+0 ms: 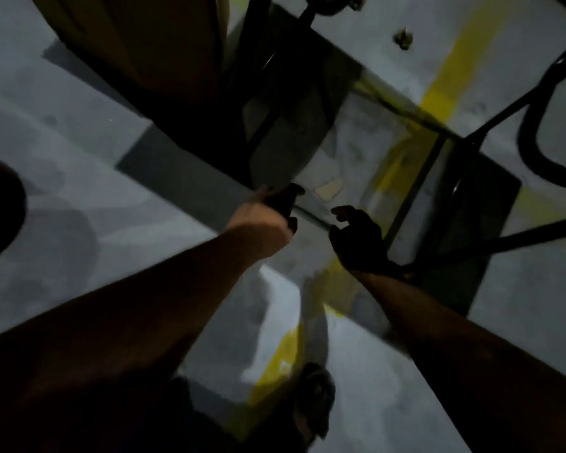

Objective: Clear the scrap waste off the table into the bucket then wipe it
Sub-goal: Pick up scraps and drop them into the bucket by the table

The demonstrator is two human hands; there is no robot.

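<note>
1. The step in hand looks like the clearing step – both arms reach down toward the grey floor (79, 142) under a dark metal frame (415, 191), not toward any tabletop, so this is probably scrap being gathered from below the table.
2. A pale flat piece of scrap (328, 190) lies on the floor between the two hands, just beyond the fingertips, touched by neither.
3. The left hand (262, 220) has its fingers curled round a small dark object (286, 199). The picture is dim and smeared, so I cannot tell what that object is.
4. The right hand (356, 240) is in deep shadow – its fingers are loosely bent and apart, the thumb and forefinger spread, and nothing shows in its grasp.
5. No bucket can be made out with certainty, and no cloth appears either.
6. The next move, as I judge it, calls for the right hand to close on the pale piece and carry it to the bucket. Wiping is not yet begun.
7. A yellow painted line (448, 80) crosses the floor beneath the frame.
</note>
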